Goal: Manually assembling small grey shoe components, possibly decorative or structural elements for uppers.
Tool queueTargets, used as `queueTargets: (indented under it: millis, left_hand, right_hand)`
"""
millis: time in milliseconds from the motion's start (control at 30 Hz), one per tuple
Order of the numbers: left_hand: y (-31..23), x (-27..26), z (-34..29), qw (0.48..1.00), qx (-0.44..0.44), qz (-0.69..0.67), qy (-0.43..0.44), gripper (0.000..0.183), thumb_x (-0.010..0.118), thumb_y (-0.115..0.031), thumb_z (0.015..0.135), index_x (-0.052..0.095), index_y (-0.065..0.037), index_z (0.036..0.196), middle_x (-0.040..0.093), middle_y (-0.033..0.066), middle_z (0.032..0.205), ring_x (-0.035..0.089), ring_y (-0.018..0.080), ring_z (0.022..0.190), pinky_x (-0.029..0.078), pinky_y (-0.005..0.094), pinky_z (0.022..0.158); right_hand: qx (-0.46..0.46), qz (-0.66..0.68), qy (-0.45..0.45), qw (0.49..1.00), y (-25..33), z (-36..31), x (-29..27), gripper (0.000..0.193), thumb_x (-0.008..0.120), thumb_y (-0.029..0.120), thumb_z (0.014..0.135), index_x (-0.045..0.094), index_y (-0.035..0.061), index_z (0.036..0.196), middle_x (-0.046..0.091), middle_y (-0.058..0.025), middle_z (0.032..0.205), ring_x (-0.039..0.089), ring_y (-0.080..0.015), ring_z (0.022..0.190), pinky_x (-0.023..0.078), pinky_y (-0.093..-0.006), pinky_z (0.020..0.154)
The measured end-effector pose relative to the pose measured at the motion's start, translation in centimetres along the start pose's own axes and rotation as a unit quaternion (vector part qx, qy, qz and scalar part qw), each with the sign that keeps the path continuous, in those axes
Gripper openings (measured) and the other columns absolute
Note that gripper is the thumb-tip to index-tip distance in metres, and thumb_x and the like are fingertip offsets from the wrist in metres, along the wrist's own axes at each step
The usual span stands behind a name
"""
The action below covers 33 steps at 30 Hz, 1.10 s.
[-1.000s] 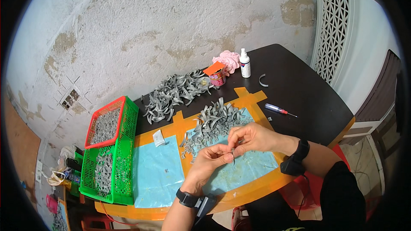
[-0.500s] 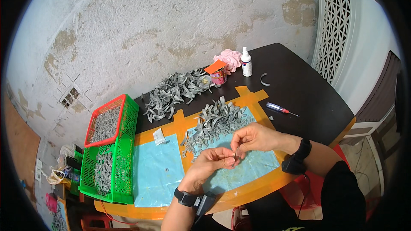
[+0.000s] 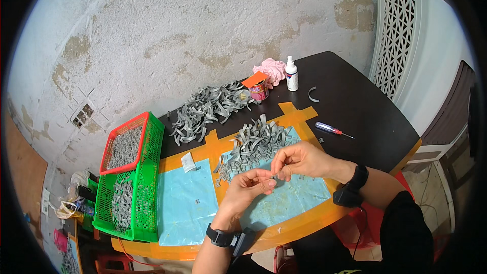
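Note:
My left hand (image 3: 248, 189) and my right hand (image 3: 299, 161) meet over the blue sheet (image 3: 284, 205), fingertips pinched close together. Between them is a tiny grey piece, mostly hidden by the fingers; its exact kind cannot be made out. Just beyond my hands lies a pile of curved grey strips (image 3: 261, 139), with many small grey pieces (image 3: 238, 165) along its near edge. One small grey piece (image 3: 198, 201) rests alone on the left blue sheet (image 3: 177, 218).
A green basket (image 3: 147, 213) holds grey pieces and a red basket (image 3: 104, 165) at left. Farther back are a larger strip heap (image 3: 203, 111), a can (image 3: 259, 91), a pink cloth (image 3: 271, 71) and a white bottle (image 3: 292, 77). A screwdriver (image 3: 329, 128) lies at right.
Both hands have shifted slightly left and away from me, still pinched together. The baskets, heaps and tools stay where they were.

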State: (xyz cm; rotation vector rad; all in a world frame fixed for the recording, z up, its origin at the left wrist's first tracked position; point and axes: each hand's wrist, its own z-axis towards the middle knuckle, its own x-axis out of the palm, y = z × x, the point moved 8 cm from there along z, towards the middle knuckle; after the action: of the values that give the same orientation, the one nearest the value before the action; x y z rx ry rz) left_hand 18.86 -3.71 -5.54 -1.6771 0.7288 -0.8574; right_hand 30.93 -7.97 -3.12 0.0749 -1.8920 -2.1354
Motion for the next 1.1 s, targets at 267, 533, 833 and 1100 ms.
queueTargets:
  millis: [267,533,833,1100]
  left_hand:
    - [-0.8,-0.7,-0.1,0.997,0.051,0.006,-0.054,0.022,0.071,-0.003,0.080,0.066,-0.003,0.101,0.067,0.0029,0.082,0.061,0.0084,0.072,0.049,0.0211,0.070]
    - [-1.5,-0.3,-0.2,0.993,0.091,-0.046,-0.052,0.027,0.070,-0.001,0.080,0.064,-0.002,0.106,0.067,0.0023,0.088,0.061,0.0075,0.082,0.048,0.0204,0.076]
    - [-2.3,-0.4,-0.1,0.976,0.167,-0.115,-0.077,0.047,0.070,0.010,0.075,0.053,-0.002,0.117,0.062,0.0072,0.103,0.060,0.0103,0.088,0.050,0.0226,0.081]
    - [-1.9,-0.5,-0.1,0.976,0.173,-0.103,-0.088,0.043,0.070,0.009,0.075,0.055,-0.003,0.114,0.061,0.0060,0.104,0.061,0.0108,0.087,0.050,0.0230,0.079]
  right_hand:
    - [-0.007,-0.021,0.000,1.000,0.2,0.0,-0.1,0.012,0.061,-0.003,0.086,0.062,-0.0039,0.098,0.061,-0.0072,0.093,0.062,-0.0120,0.077,0.051,-0.0243,0.069]
    - [-0.027,0.049,-0.038,0.998,0.7,-0.4,0.4,0.013,0.065,0.000,0.084,0.063,-0.0029,0.097,0.063,-0.0050,0.087,0.062,-0.0118,0.079,0.051,-0.0244,0.072]
    - [-0.029,0.004,-0.060,0.998,1.0,-0.4,0.3,0.011,0.063,0.003,0.086,0.064,-0.0024,0.096,0.063,-0.0057,0.091,0.062,-0.0127,0.080,0.051,-0.0255,0.073]
    - [-0.038,0.073,-0.079,0.994,0.9,-0.5,0.5,0.017,0.064,0.005,0.086,0.060,-0.0016,0.101,0.064,-0.0059,0.093,0.061,-0.0108,0.081,0.051,-0.0253,0.073]
